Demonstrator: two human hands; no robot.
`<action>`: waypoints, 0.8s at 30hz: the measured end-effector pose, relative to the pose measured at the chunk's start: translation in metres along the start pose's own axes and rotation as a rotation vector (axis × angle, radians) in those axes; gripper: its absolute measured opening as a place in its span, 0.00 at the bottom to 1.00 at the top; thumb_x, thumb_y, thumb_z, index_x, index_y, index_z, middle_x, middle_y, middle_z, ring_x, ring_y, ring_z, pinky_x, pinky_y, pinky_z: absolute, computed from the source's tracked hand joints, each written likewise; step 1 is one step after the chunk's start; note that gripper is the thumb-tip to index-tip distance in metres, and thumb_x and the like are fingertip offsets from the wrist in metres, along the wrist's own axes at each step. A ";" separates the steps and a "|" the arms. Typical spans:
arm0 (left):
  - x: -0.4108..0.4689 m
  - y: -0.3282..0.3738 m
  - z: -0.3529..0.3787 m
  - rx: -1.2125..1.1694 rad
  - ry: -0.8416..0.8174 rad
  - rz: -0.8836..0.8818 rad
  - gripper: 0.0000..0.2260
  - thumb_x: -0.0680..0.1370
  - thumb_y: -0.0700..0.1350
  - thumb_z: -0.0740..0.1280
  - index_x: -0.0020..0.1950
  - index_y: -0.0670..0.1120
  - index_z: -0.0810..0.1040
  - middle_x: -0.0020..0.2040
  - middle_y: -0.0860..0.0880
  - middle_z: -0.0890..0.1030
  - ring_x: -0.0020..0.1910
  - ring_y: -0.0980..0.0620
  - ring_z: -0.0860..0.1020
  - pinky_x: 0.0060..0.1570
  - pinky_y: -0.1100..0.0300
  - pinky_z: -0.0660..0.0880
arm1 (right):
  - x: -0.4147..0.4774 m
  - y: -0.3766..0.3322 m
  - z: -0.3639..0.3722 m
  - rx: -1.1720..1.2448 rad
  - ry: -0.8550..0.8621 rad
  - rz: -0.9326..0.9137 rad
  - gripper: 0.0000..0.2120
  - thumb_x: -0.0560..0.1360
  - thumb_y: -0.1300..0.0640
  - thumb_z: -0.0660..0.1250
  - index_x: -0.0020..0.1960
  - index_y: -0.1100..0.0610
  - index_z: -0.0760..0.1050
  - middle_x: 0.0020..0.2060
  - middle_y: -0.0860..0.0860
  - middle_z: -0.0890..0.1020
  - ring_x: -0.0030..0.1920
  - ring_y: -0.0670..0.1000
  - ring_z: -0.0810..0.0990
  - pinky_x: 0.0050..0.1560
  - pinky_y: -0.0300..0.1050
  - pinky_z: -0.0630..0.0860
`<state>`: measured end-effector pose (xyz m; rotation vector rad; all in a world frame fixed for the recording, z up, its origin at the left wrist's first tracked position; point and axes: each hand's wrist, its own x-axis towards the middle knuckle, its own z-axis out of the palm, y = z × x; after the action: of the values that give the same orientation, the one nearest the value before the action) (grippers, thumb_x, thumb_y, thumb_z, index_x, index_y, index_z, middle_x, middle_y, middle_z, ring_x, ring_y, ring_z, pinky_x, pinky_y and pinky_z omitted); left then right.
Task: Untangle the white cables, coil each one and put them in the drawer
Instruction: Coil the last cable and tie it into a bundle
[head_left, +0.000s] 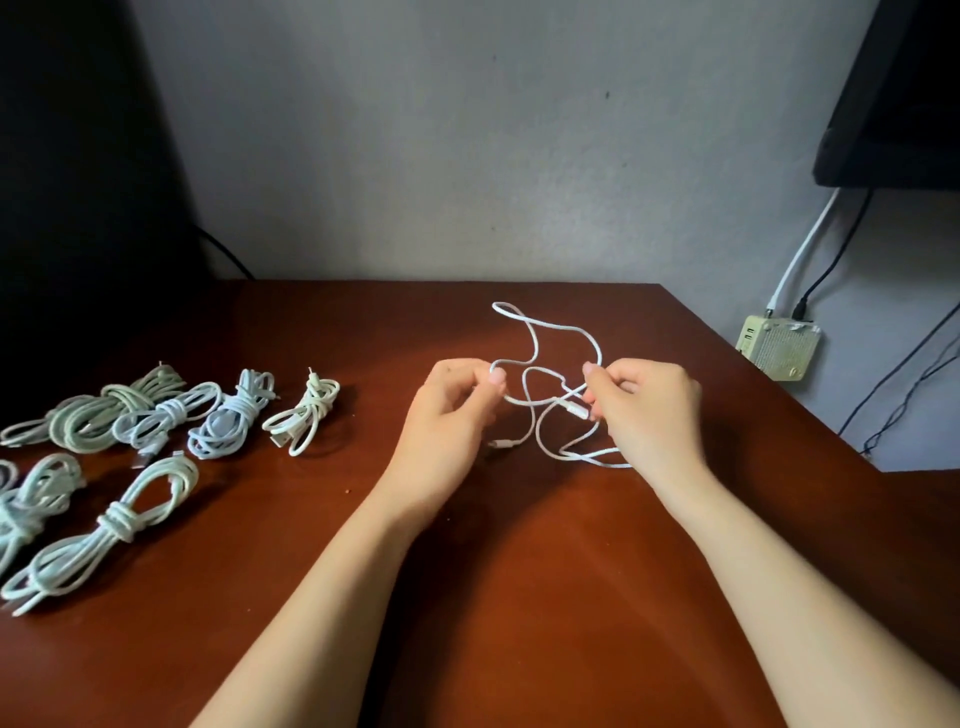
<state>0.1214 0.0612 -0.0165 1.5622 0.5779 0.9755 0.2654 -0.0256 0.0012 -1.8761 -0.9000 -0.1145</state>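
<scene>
Red-brown wood makes up the counter (519, 597), and the one loose white cable (540, 325) sits over its middle, part lifted and part trailing on the surface. The left hand (452, 415) pinches one strand of it. The right hand (649, 410) pinches another beside a connector (574, 408).

Several loops cross between the two grips, so drawing the hands apart would probably cinch the crossings into a knot instead of freeing them. A sharp tug might also strain the connector.

The finished coiled bundles (156, 415) lie well apart to the left, so a wide sweep that way could scatter them. The counter's right edge (769, 384) runs close by the right hand, and slack could slip over it. Bare wood near the forearms offers room. No drawer shows.
</scene>
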 end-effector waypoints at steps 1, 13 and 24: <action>0.000 0.001 -0.001 -0.085 -0.020 -0.027 0.08 0.75 0.51 0.67 0.42 0.48 0.79 0.48 0.54 0.75 0.39 0.56 0.73 0.46 0.56 0.70 | 0.000 0.001 0.001 -0.003 -0.002 -0.008 0.17 0.76 0.53 0.66 0.30 0.56 0.78 0.22 0.45 0.77 0.27 0.46 0.77 0.36 0.40 0.71; 0.011 0.023 -0.025 -0.948 0.235 -0.183 0.18 0.84 0.53 0.52 0.38 0.47 0.69 0.45 0.50 0.85 0.51 0.50 0.82 0.59 0.52 0.74 | -0.005 -0.002 0.000 -0.101 -0.098 -0.149 0.19 0.73 0.57 0.67 0.24 0.56 0.69 0.19 0.49 0.71 0.22 0.49 0.68 0.31 0.40 0.71; 0.011 0.023 -0.024 -0.639 0.521 -0.143 0.19 0.83 0.58 0.50 0.41 0.47 0.66 0.31 0.49 0.74 0.22 0.57 0.67 0.20 0.69 0.61 | -0.019 -0.022 -0.010 -0.319 -0.168 -0.513 0.13 0.69 0.46 0.72 0.40 0.46 0.67 0.32 0.40 0.70 0.31 0.44 0.71 0.33 0.38 0.70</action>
<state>0.1037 0.0785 0.0087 0.6902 0.6393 1.3066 0.2411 -0.0394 0.0135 -1.9191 -1.5409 -0.4389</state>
